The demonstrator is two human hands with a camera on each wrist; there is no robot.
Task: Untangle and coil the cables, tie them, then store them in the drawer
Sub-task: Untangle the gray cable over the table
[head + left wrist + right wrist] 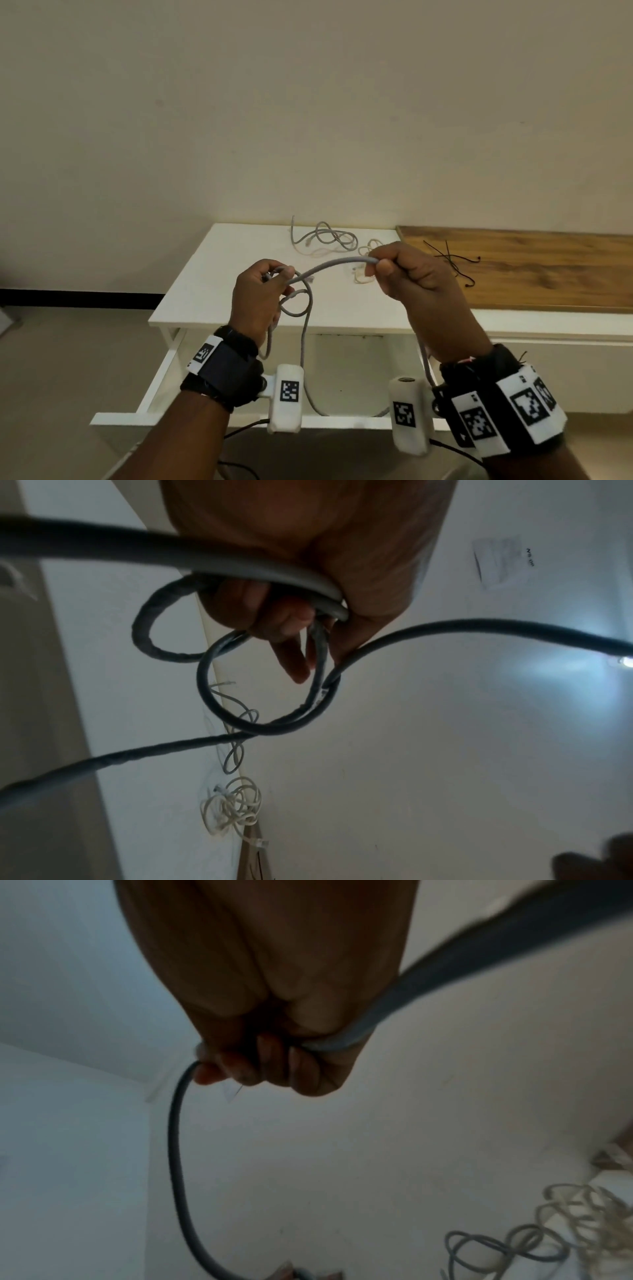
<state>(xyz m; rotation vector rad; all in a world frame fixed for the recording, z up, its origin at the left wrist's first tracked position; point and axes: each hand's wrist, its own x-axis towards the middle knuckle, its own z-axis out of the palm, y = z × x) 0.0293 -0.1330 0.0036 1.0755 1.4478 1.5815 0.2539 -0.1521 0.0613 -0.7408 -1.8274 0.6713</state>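
A thick grey cable (329,266) arcs between both hands above the white table (191,284). My left hand (263,294) grips small coils of it (260,723), with one loop hanging under the fingers (294,653). My right hand (404,270) is a fist round the same grey cable (178,1137), which runs out of the fist and hangs down. The slack drops into the open white drawer (346,377) below. A second grey cable (325,236) and a tangled cream cable (364,270) lie loose on the table top.
Black cable ties (452,260) lie scattered on the wooden top (534,270) to the right of the table. The drawer front (137,419) juts out towards me. A plain wall rises behind, and floor lies to the left.
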